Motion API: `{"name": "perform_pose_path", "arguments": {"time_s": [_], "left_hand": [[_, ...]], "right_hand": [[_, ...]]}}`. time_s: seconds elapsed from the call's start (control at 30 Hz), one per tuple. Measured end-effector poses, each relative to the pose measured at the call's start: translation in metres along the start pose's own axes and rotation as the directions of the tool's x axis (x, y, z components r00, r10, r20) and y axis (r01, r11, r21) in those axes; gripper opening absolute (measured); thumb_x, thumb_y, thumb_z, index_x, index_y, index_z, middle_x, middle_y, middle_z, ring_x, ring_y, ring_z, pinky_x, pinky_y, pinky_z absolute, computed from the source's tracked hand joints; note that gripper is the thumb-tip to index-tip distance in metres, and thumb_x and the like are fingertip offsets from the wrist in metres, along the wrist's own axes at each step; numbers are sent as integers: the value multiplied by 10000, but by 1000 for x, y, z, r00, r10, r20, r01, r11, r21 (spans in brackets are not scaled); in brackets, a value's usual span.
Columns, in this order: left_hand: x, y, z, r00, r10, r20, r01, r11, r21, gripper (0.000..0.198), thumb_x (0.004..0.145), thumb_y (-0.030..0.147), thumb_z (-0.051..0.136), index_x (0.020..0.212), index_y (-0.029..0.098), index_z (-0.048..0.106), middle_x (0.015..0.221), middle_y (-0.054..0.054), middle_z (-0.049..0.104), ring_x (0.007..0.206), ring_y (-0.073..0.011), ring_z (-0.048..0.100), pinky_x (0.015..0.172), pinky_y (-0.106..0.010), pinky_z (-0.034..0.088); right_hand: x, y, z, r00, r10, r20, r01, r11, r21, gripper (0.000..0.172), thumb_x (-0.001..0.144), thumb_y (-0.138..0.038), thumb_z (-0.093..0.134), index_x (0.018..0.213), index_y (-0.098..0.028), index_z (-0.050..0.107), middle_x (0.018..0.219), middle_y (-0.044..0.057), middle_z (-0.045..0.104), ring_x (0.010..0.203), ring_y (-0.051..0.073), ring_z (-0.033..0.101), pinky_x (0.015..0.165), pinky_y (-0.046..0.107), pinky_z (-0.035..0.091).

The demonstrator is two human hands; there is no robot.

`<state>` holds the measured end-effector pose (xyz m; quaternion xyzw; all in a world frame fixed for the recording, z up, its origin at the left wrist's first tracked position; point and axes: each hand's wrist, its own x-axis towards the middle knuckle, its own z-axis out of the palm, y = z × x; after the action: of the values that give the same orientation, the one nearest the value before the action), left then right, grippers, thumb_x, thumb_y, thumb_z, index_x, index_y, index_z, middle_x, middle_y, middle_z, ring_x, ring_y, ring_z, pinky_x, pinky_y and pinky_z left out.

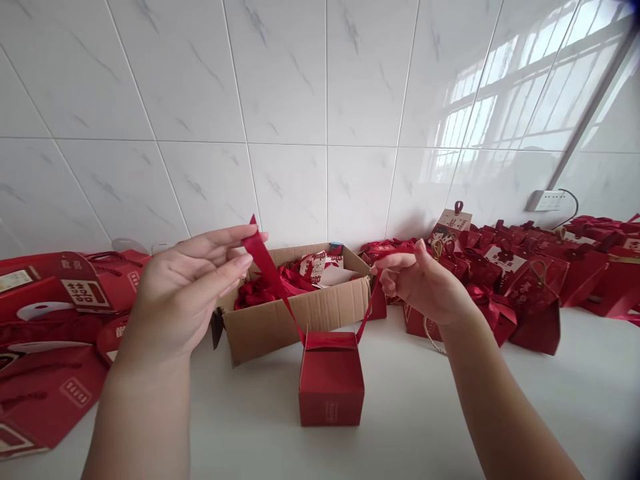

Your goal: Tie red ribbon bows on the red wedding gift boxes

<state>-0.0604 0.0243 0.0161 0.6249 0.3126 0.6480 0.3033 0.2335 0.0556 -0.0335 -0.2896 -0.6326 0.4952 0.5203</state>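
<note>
Two ends of a glossy red satin ribbon (273,277) are pinched taut, one in the left hand (193,287), one in the right hand (420,280), above a small matte red cardboard cube box (331,387) on the smooth white counter (425,413).

Bright daylight, window glare on glossy wall tiles (500,100), edges bowed, sharp focus

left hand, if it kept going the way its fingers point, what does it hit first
Likely the tiled wall: the left hand, pinching ribbon, points its fingers right and slightly up, passing above the open cardboard box. The right hand seems lower, though depth is unclear.
</note>
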Motion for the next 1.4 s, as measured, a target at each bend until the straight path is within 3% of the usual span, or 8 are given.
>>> {"name": "perform_pose_path", "arguments": {"time_s": [0.1, 0.27, 0.4, 0.57, 0.77, 1.0, 1.2, 1.4], "left_hand": [[-3, -1, 5, 998, 53, -20, -51, 997, 57, 294, 690, 128, 731, 970, 220, 733, 890, -11, 709, 777, -102, 571, 669, -160, 485], [-7, 0, 16, 994, 98, -54, -87, 980, 181, 385, 700, 150, 732, 1070, 250, 698, 1046, -21, 702, 772, -108, 601, 723, -189, 511], [-9, -1, 22, 995, 94, -22, -88, 979, 181, 438, 687, 149, 739, 1107, 256, 677, 1083, -33, 696, 857, -159, 649, 797, -256, 538], [-10, -6, 29, 988, 144, -52, -132, 973, 189, 390, 711, 164, 725, 1089, 248, 679, 917, -14, 721, 795, -165, 658, 759, -275, 543], [-6, -15, 29, 985, 149, -91, -132, 977, 169, 76, 699, 176, 733, 715, 226, 678, 791, 11, 685, 771, -182, 673, 737, -287, 541], [-7, -18, 32, 999, -6, -33, 4, 998, -62, 207, 679, 216, 755, 880, 204, 708, 825, -16, 702, 798, -174, 655, 782, -300, 529], [-8, -15, 36, 997, -56, 45, 64, 980, -190, 258, 648, 129, 779, 859, 212, 657, 768, 25, 660, 756, -105, 623, 725, -204, 520], [-6, -18, 38, 994, -76, 75, 91, 969, -229, 160, 768, 163, 673, 922, 204, 658, 831, -7, 700, 854, -137, 662, 838, -259, 513]], "right_hand": [[1, 1, 7, 992, -116, -58, 110, 989, -94, 575, 870, -655, 332, 964, -229, 707, 962, 80, 667, 809, 187, 601, 717, 312, 495], [-5, -1, 23, 933, -316, -172, 278, 936, -215, 321, 889, -481, 499, 1038, -268, 687, 1070, 51, 673, 951, 210, 609, 837, 358, 489], [-11, -2, 30, 916, -337, -216, 269, 919, -289, 213, 869, -369, 583, 1043, -302, 685, 1033, 27, 684, 982, 218, 619, 851, 375, 501], [-9, 0, 29, 891, -394, -227, 323, 899, -295, 164, 849, -298, 624, 989, -309, 708, 1040, 12, 688, 1015, 206, 608, 862, 360, 496], [-8, 2, 29, 890, -392, -232, 332, 907, -259, 168, 842, -291, 627, 991, -300, 704, 1001, 16, 695, 946, 198, 632, 816, 364, 516], [-9, 2, 30, 883, -400, -245, 334, 903, -270, 174, 847, -305, 616, 996, -289, 704, 1027, 23, 692, 988, 220, 623, 840, 394, 516], [-10, -1, 31, 895, -381, -229, 329, 914, -237, 163, 854, -277, 617, 987, -299, 709, 1028, 10, 689, 1010, 210, 610, 851, 368, 505], [-11, -2, 32, 892, -394, -221, 342, 909, -239, 162, 858, -266, 615, 983, -299, 712, 999, 11, 695, 1037, 213, 601, 872, 365, 496]]}}
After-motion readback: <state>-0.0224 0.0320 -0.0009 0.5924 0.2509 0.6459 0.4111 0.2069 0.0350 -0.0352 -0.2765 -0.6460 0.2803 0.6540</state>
